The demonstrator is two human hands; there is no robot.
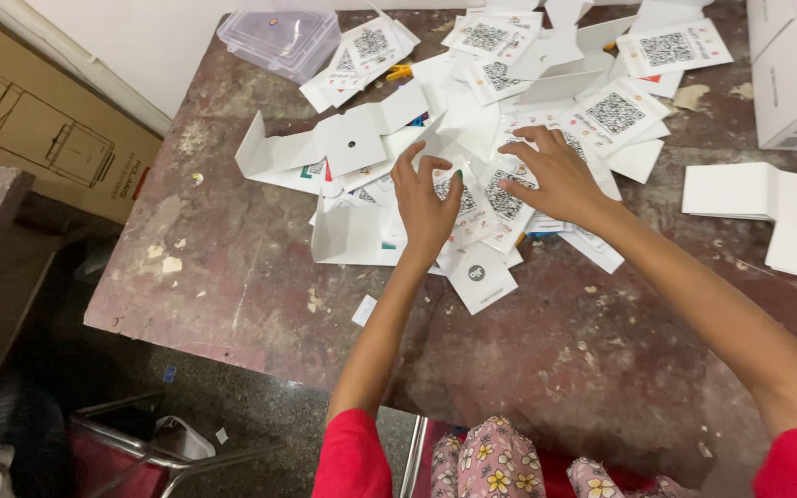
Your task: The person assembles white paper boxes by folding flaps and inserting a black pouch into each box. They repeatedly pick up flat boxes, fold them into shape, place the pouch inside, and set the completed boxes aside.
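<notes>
Floral trousers (500,461) and red sleeves (352,456) sit closest to the lens at 6 o'clock, with both arms stretched up to the pile of white cards (500,120) in the middle of the worn reddish bench (232,277).

Left hand (426,198) is curled, fingertips pinching down on one patterned-square card (458,198) at the near edge of the pile. Right hand (555,175) is spread flat just beside it, at about 3 o'clock from the left, fingers fanned over a few overlapping cards.

If it were me: hold the stack still with the flat hand and peel just one card with the pinching hand, since these look slippery and thin and probably want to come up in twos. Sliding a card to the pile's edge first would likely help.

Folded white card sleeves (343,143) lie at 10 o'clock from the hands, a clear plastic box (279,37) at 11, white cartons (795,74) at 2.

Hard to tell: how many cards the left hand actually has, what's buried under the heap, and the bits of colour poking out. Top of the pile is cut off, and so is the carton on the right.
</notes>
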